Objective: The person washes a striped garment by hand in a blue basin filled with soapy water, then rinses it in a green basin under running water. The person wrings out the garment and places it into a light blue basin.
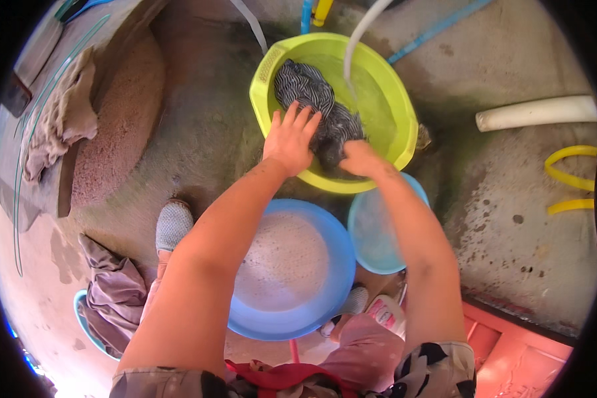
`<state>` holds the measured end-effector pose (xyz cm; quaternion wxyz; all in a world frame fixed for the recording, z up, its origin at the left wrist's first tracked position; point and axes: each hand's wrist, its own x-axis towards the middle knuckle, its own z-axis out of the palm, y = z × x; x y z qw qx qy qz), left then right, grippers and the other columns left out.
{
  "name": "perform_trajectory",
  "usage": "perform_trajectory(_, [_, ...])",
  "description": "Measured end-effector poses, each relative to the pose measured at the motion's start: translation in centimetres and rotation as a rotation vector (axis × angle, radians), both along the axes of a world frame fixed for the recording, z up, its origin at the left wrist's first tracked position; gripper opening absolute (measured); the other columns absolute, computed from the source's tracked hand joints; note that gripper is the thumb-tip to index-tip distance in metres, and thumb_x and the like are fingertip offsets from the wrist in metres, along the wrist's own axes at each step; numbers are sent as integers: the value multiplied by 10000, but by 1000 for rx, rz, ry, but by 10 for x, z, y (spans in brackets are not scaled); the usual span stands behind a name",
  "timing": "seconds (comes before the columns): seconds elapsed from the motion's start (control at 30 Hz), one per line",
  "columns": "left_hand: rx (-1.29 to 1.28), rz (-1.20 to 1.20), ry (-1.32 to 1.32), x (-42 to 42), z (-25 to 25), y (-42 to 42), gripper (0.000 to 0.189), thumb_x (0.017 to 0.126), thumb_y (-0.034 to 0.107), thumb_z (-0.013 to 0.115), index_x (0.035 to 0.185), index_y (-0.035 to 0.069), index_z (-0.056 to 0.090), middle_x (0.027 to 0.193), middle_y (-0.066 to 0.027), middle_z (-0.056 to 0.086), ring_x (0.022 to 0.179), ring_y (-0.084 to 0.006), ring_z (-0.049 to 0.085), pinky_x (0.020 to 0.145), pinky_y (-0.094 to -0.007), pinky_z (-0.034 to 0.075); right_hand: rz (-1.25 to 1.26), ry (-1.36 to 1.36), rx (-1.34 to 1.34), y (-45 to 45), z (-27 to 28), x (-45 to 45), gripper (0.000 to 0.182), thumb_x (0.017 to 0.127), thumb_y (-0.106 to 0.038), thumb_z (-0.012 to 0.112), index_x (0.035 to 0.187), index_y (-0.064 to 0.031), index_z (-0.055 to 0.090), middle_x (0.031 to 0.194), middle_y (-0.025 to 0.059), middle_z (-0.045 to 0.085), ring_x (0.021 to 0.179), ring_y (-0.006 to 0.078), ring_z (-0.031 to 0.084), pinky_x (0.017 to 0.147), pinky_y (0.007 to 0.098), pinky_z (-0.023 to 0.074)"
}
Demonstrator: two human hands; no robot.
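Note:
A black-and-white striped wet cloth [303, 84] lies bunched in the water of a yellow-green plastic basin [405, 134]. Over the basin's near left side is my left hand [289, 144], its fingers spread and their tips against the cloth. My right hand [362, 158], curled at the near right side, grips the lower end of the same cloth; its fingertips are partly hidden. A pale hose [360, 32] hangs over the far rim, and a thin stream of water falls from its end into the basin.
Nearer me stand a blue basin [346, 263] of foamy water and a light-blue basin [375, 266], partly behind my right forearm. A detergent bottle [388, 313] is by my foot. Left are a purplish garment [117, 288] and a draped cloth [62, 119]; right, a white pipe [537, 113].

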<state>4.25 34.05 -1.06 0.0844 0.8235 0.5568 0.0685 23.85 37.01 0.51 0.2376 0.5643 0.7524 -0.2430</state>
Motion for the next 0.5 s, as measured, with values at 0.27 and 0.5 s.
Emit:
perform_trajectory(0.27, [-22, 33, -38, -15, -7, 0, 763, 781, 316, 631, 1422, 115, 270, 1445, -83, 308, 1371, -276, 195, 1098, -469, 200, -513, 419, 663, 26, 301, 27, 558, 738, -277, 727, 1181, 11, 550, 1033, 99, 629, 884, 167, 594, 773, 272, 464])
perform_trajectory(0.5, [15, 10, -128, -1, -6, 1, 754, 769, 287, 638, 1407, 100, 283, 1424, -89, 332, 1350, -279, 239, 1089, -456, 221, -366, 1146, 752, 19, 389, 20, 554, 808, -225, 686, 1296, -69, 474, 1204, 76, 561, 1076, 192, 543, 972, 282, 398])
